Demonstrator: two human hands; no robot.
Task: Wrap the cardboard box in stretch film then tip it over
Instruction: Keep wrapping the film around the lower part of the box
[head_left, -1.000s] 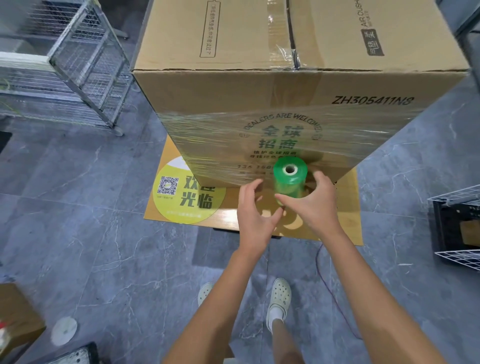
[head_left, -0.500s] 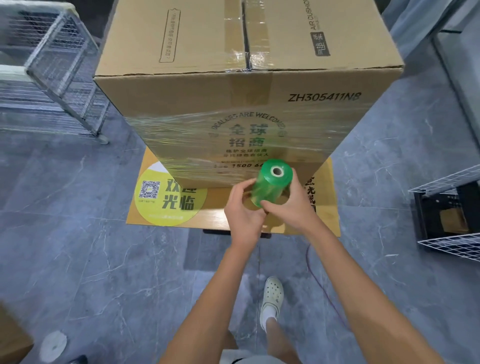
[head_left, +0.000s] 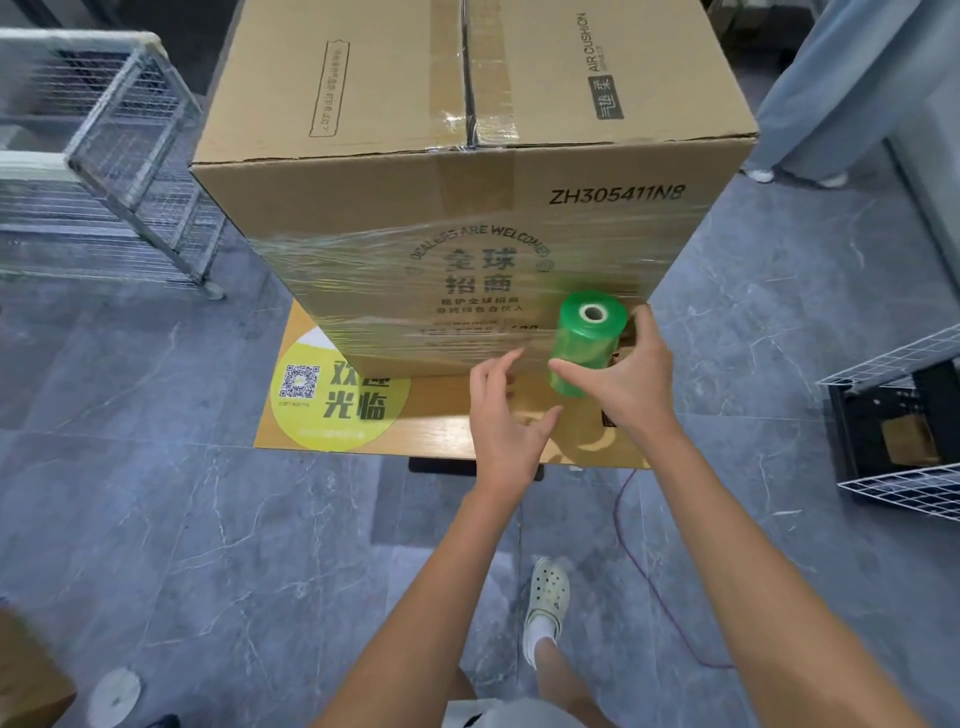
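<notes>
1. A large cardboard box (head_left: 467, 208) stood upright on a low board (head_left: 441, 436) that bore a round yellow sticker (head_left: 337, 400). It was seen from above by the person wrapping it, and the grey stone floor (head_left: 182, 519) lay all around.
2. Clear stretch film (head_left: 363, 270) covered the lower part of the box's near face. The upper band with its printed code, and the taped top, were bare.
3. The right hand (head_left: 631, 384) gripped the green film roll (head_left: 584, 348), thumb and fingers curled round it. It held the roll upright just in front of the box's near right corner.
4. The left hand (head_left: 501, 415) hung just beside the roll, fingers spread and relaxed, holding nothing.
5. Half a second earlier both hands had held the roll nearer the middle of the face. Since then the left hand had let go and the roll had travelled right, toward the corner.
6. This probably meant another pass of film was being drawn round the box, with the right hand alone carrying the roll past the corner. The wrapping looked only partly done, and the tipping had not begun.
7. A wire cage (head_left: 104, 156) stood to the left and a wire basket (head_left: 893, 415) to the right, both apart from the box.
</notes>
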